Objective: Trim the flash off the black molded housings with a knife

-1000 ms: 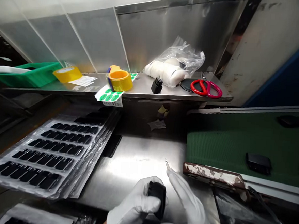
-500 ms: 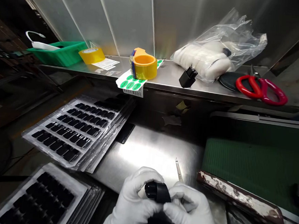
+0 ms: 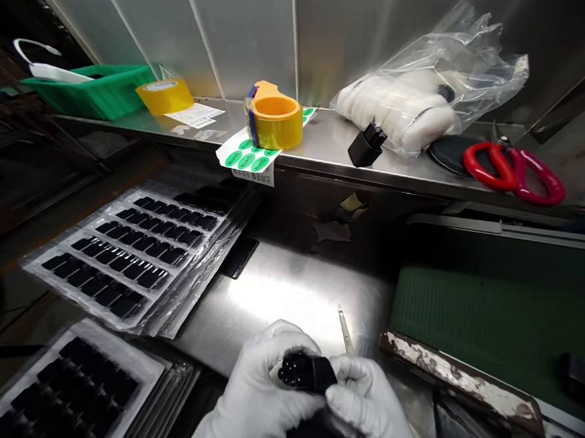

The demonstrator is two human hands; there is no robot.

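Both white-gloved hands hold a small black plastic part low in the centre of the head view. My left hand curls around its left end, where several shiny rounded tips show. My right hand pinches the right end between thumb and fingers. Just beyond my right hand, slim pointed metal tweezers lie on the steel worktop. A similar black part with prongs pointing up stands on the shelf. The gloves hide much of the held part.
Stacked plastic trays of black pieces stand left, with another stack nearer. The shelf carries a tape dispenser, tape roll, green bin, bagged white material and red-handled scissors. A green conveyor belt runs right.
The black part has turned in my hands, so more of its rounded tips show at the left end. Both hands keep hold of it. The view has shifted slightly.
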